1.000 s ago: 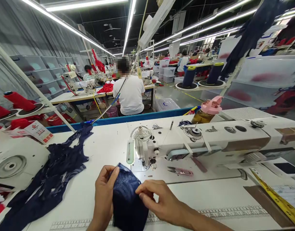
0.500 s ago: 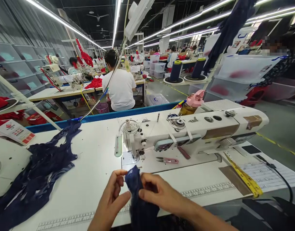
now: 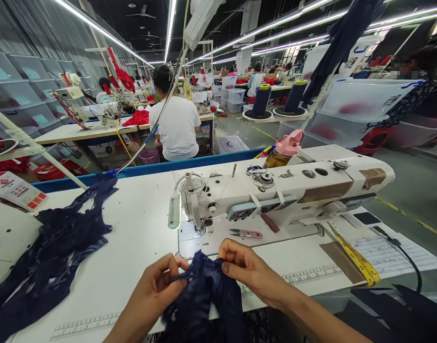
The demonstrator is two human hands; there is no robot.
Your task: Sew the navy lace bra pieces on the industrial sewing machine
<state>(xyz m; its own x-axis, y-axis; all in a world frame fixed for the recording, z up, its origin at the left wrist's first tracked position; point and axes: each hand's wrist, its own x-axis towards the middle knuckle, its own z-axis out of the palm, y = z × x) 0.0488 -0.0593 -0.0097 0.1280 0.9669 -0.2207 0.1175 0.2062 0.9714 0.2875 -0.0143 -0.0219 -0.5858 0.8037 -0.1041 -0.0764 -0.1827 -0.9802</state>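
Observation:
A dark navy lace piece hangs between both hands at the near edge of the white sewing table. My left hand pinches its left edge with thumb and fingers closed. My right hand grips its upper right edge, fingers curled. The fabric sits just in front of the needle area of the white sewing machine, a short way from the presser foot.
A heap of navy lace pieces lies on the table's left. Pink thread snips lie under the machine arm. A yellow measuring tape lies at right. A pink-capped bottle stands behind the machine. A person in white sits ahead.
The folded navy piece has been spread wider between my hands. Both hands moved apart and slightly toward the machine's needle. The camera view shifted a little to the right.

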